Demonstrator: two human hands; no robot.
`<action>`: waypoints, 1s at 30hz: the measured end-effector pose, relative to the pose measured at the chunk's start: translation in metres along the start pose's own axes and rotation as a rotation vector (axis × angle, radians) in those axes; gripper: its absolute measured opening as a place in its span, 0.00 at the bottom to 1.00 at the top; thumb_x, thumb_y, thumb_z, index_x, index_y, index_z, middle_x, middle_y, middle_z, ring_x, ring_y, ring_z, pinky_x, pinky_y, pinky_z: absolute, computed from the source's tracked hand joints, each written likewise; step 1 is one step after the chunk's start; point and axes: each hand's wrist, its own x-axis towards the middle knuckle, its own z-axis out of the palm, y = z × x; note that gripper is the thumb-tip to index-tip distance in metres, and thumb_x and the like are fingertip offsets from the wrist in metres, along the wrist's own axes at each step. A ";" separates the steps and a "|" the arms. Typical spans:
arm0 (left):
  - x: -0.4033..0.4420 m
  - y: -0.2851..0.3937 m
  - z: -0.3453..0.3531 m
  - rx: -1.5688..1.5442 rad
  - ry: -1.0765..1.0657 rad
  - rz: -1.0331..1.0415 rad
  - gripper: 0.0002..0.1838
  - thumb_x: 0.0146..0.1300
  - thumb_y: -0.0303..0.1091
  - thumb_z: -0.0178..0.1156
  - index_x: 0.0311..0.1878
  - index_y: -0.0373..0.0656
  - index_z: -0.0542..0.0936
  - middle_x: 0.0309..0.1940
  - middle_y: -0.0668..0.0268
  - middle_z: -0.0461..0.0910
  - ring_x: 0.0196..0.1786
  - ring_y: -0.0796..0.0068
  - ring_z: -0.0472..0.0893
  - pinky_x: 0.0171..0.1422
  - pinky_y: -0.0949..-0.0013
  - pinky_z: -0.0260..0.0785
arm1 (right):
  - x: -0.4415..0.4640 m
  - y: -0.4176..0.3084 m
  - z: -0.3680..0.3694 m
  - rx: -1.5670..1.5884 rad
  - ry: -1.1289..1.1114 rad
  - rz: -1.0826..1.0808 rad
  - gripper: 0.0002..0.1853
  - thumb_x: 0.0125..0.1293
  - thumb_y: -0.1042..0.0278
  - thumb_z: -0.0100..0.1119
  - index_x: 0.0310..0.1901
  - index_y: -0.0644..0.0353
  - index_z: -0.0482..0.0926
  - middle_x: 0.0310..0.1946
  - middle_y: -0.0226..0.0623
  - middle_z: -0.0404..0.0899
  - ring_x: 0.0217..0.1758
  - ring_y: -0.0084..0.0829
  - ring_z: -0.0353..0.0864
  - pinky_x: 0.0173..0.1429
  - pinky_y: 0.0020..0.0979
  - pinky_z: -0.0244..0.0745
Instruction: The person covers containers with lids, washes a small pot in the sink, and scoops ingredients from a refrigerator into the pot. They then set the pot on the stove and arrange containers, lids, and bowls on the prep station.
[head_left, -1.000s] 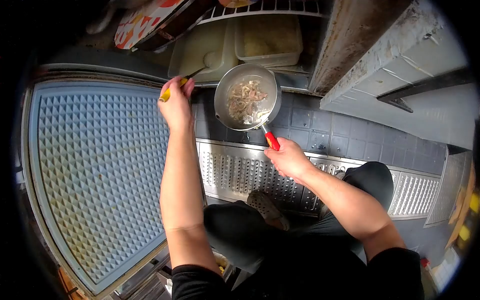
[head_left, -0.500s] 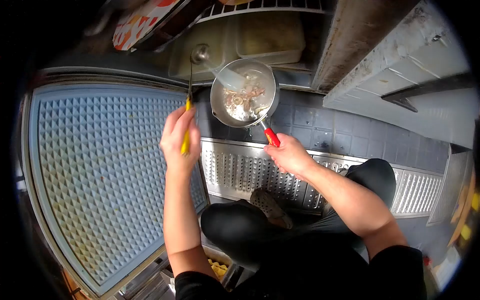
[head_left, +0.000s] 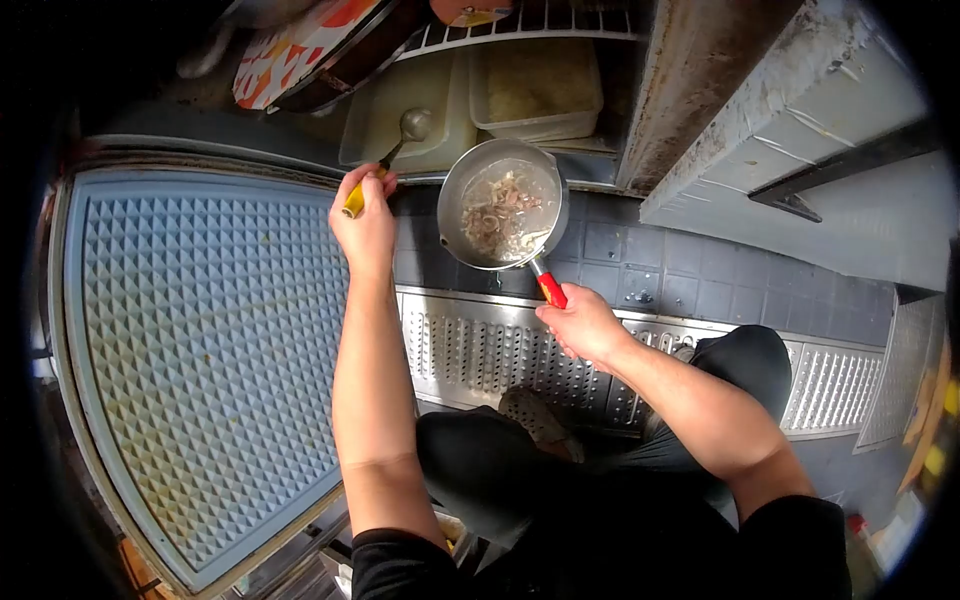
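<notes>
My right hand (head_left: 583,322) is closed around the red handle of a metal saucepan (head_left: 452,238), which I hold out over the tiled floor. Inside the pan, pieces of pinkish-brown food (head_left: 505,212) lie in a clear liquid. In my left hand (head_left: 364,222) is a ladle (head_left: 414,124), gripped by its yellow handle. The ladle's bowl is over a translucent container (head_left: 452,110) of pale liquid on the low shelf, to the upper left of the pan. Whether the bowl touches that liquid I cannot tell.
A second lidded-looking tub (head_left: 540,92) stands beside the container, under a white wire rack (head_left: 530,30). An open door with a blue dimpled panel (head_left: 205,360) fills the left side. A perforated metal drain grate (head_left: 470,345) crosses the floor by my feet. A white door (head_left: 800,150) is at right.
The ladle has swung back from the pan towards the container, its bowl now away from the pan. Liquid that was pouring into the pan has stopped. The pan has shifted slightly right and down.
</notes>
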 end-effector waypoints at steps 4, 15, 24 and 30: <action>-0.007 0.015 -0.005 -0.228 0.146 -0.023 0.12 0.77 0.27 0.53 0.52 0.25 0.78 0.44 0.51 0.83 0.46 0.60 0.88 0.55 0.65 0.83 | 0.000 -0.002 0.000 0.005 0.011 0.000 0.09 0.71 0.68 0.60 0.40 0.62 0.70 0.21 0.29 0.70 0.15 0.22 0.68 0.17 0.29 0.62; -0.113 0.073 -0.030 0.487 -0.369 0.623 0.12 0.66 0.20 0.59 0.52 0.32 0.83 0.51 0.45 0.83 0.52 0.50 0.87 0.58 0.58 0.82 | -0.013 -0.005 0.000 0.043 0.068 -0.010 0.08 0.74 0.68 0.59 0.39 0.59 0.70 0.22 0.27 0.69 0.16 0.19 0.65 0.18 0.26 0.61; -0.017 0.031 0.115 0.537 -0.624 0.792 0.16 0.63 0.23 0.65 0.55 0.39 0.83 0.53 0.49 0.83 0.53 0.45 0.83 0.57 0.56 0.79 | -0.008 0.017 -0.007 0.187 0.179 -0.073 0.07 0.75 0.68 0.58 0.40 0.58 0.70 0.22 0.26 0.69 0.18 0.19 0.66 0.18 0.25 0.63; 0.016 0.019 0.154 0.732 -0.789 0.745 0.12 0.66 0.29 0.63 0.51 0.40 0.85 0.47 0.52 0.85 0.51 0.45 0.83 0.54 0.53 0.79 | 0.002 0.022 -0.005 0.252 0.176 -0.045 0.07 0.75 0.69 0.58 0.41 0.58 0.70 0.22 0.24 0.68 0.18 0.18 0.65 0.18 0.25 0.63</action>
